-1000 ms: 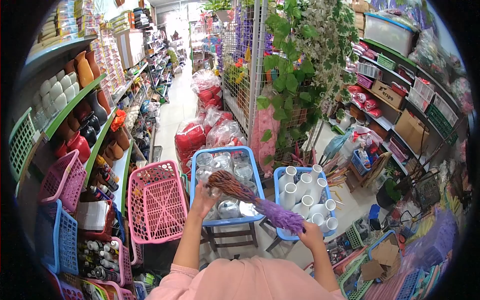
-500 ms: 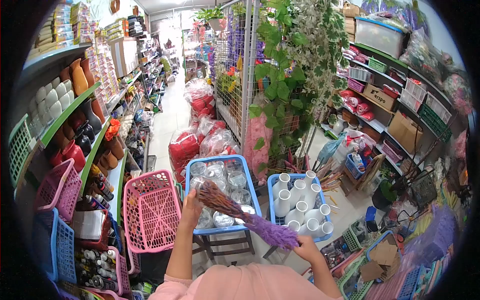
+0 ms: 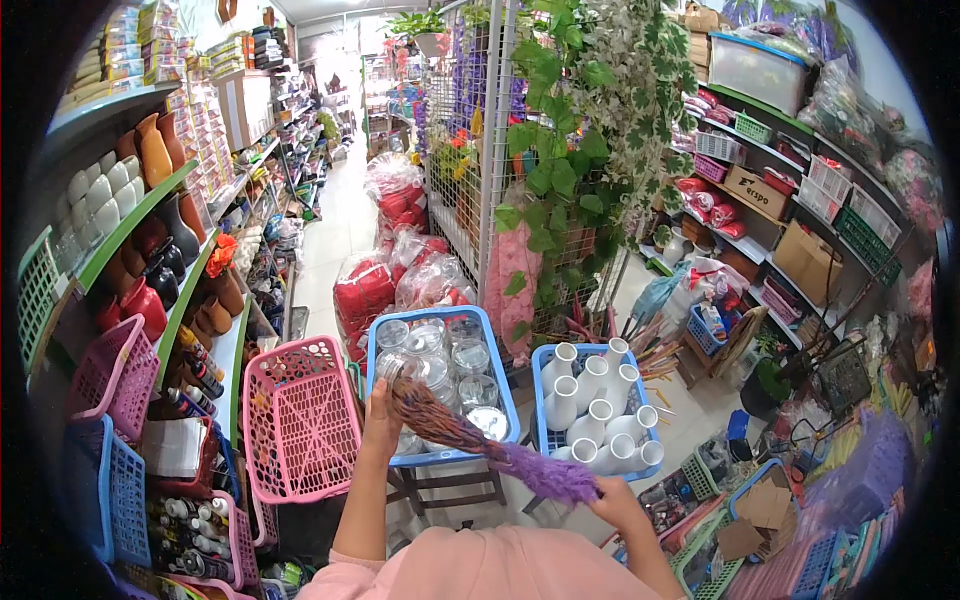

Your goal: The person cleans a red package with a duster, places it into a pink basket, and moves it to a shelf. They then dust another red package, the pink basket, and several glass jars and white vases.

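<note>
A bundle of dried flowers (image 3: 470,440) with brown stems and purple heads slants between my two hands. My left hand (image 3: 382,410) is closed around its brown stem end, at the upper left. At the purple end, my right hand (image 3: 614,498) has its fingers closed on the flower tips. The bundle passes over the near part of a blue basket (image 3: 507,385) of clear glass jars (image 3: 470,357). Just beyond my right hand, a second blue basket (image 3: 541,412) holds several white bottle-shaped vases (image 3: 591,378).
An empty pink basket (image 3: 303,420) lies left of the jars. Shelves with pots (image 3: 155,155) line the left side. Bagged red goods (image 3: 365,290) and a wire rack with hanging leaves (image 3: 560,170) stand ahead. Purple flowers (image 3: 870,465) are at right.
The bundle has tilted slightly and its purple end sits a little lower. Both hands keep hold of it. The whole view has shifted slightly.
</note>
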`<state>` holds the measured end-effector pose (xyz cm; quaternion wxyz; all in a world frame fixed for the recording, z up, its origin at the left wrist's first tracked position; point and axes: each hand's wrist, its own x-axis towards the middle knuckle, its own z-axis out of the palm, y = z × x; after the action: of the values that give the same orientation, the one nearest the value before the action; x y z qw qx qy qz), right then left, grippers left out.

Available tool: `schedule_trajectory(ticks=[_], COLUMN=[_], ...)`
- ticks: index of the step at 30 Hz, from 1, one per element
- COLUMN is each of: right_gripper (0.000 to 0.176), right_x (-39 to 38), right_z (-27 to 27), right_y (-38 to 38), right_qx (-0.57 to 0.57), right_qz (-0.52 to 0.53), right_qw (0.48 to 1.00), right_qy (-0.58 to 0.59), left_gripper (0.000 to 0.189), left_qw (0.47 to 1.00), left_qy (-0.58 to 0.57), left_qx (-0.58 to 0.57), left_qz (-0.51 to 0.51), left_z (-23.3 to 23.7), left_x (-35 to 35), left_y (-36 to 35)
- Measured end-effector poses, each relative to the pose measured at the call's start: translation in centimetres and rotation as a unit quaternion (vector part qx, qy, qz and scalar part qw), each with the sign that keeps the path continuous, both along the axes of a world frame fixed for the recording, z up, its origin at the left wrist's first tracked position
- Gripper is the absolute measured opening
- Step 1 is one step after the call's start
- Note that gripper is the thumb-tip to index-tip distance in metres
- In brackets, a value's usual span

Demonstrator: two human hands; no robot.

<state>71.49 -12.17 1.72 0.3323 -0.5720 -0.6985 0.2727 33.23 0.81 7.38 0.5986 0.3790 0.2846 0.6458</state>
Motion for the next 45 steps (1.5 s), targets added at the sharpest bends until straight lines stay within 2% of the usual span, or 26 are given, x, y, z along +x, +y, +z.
schedule_trajectory(ticks=[1,4,5,6,8,10,12,13,16,17,18,20,21,23,24,25,26,29,31,33,35,38,40,42,44,45], right_gripper=[0.025,0.032,0.033,0.033,0.034,0.034,0.034,0.034,0.033,0.033,0.033,0.032,0.032,0.031,0.031,0.031,0.031,0.028,0.027,0.028,0.031,0.029,0.029,0.030,0.032,0.032], right_x=[0.6,0.3,-1.3,-2.2,-3.3,-2.4,-1.4,-1.4,-2.8,-2.4,-2.2,-2.0,-1.6,-0.9,-1.2,-1.7,-2.3,-3.0,-2.8,-2.6,-2.8,-4.6,-5.6,-6.1,-5.1,-4.7], right_z=[0.6,1.2,2.4,2.0,0.8,1.1,2.4,1.8,2.5,0.8,0.4,0.3,0.8,2.4,2.7,2.9,3.2,2.3,1.4,1.6,1.1,0.0,-2.9,-4.7,-4.0,-2.3], right_y=[0.1,0.5,-0.3,-0.7,-1.5,-1.2,-0.5,0.0,0.2,0.3,0.0,0.2,0.3,0.9,1.2,1.3,1.4,1.1,1.1,1.7,2.2,2.3,1.5,0.8,0.6,0.6], right_qx=[0.006,0.003,-0.018,-0.018,0.026,0.011,-0.023,0.003,-0.001,0.025,0.026,0.038,0.037,-0.007,-0.003,0.038,0.079,0.088,0.068,0.037,0.003,0.060,0.073,0.069,0.056,0.020], right_qz=[-0.029,-0.096,-0.091,-0.092,0.029,0.033,-0.044,-0.075,-0.060,-0.008,-0.006,0.035,0.037,-0.047,-0.045,-0.056,-0.066,0.015,0.072,0.042,-0.024,-0.060,-0.040,0.041,0.029,-0.019], right_qw=[0.995,0.993,0.995,0.995,0.997,0.998,0.997,0.997,0.997,0.999,0.999,0.997,0.997,0.995,0.995,0.993,0.990,0.996,0.995,0.998,0.998,0.995,0.996,0.994,0.997,1.000], right_qy=[-0.097,-0.073,-0.023,-0.021,0.060,0.059,-0.055,-0.035,-0.040,0.023,0.023,0.055,0.055,-0.087,-0.087,-0.092,-0.097,-0.026,0.008,-0.017,-0.053,-0.043,-0.021,0.076,0.052,0.003], left_gripper=[0.067,0.068,0.068,0.070,0.076,0.073,0.069,0.067,0.067,0.062,0.062,0.066,0.070,0.070,0.070,0.071,0.071,0.077,0.081,0.087,0.081,0.073,0.070,0.068,0.079,0.077], left_qw=[1.000,0.999,1.000,1.000,1.000,1.000,0.998,0.996,0.992,0.985,0.985,0.999,0.999,0.997,0.995,0.999,0.998,0.992,0.996,0.999,0.999,0.996,0.997,0.998,0.996,0.993], left_qy=[-0.014,-0.010,-0.009,-0.010,-0.012,-0.020,0.049,0.072,0.088,0.052,0.052,0.034,0.024,0.027,0.028,0.022,0.021,0.048,0.036,0.016,0.008,0.006,0.007,-0.022,0.001,-0.001], left_qx=[0.001,-0.007,-0.007,0.000,0.018,0.009,0.031,0.013,-0.032,-0.045,-0.045,0.041,0.034,0.038,0.040,0.028,0.029,0.022,0.015,0.025,0.018,0.045,0.058,0.034,0.032,0.036], left_qz=[-0.010,0.029,0.029,0.019,-0.003,-0.012,0.039,0.052,0.088,0.156,0.157,0.008,0.020,0.055,0.088,0.041,0.043,0.114,0.075,0.024,0.046,0.073,0.044,0.042,0.085,0.111], left_z=[0.0,0.0,-0.2,-0.6,-0.3,-0.3,-0.4,-0.9,-1.0,-0.8,-0.9,-1.1,-0.7,0.1,0.1,-1.0,-1.2,-1.5,-0.3,0.8,-1.0,0.2,0.4,-1.4,-2.3,-0.9], left_x=[0.2,2.1,1.9,1.1,-0.4,-1.0,-1.0,-0.6,-0.3,0.1,-0.5,-2.3,-2.1,-0.6,-0.2,-0.5,-0.9,-2.6,-3.5,-3.6,-2.9,-1.0,-1.7,-3.7,-4.4,-3.3], left_y=[-0.1,-0.3,-0.1,0.3,1.1,1.1,0.9,0.8,0.8,0.5,0.6,0.8,0.5,-0.6,-0.9,-0.6,0.0,0.3,-0.1,-0.5,-0.1,-0.1,0.1,0.8,1.1,0.2])
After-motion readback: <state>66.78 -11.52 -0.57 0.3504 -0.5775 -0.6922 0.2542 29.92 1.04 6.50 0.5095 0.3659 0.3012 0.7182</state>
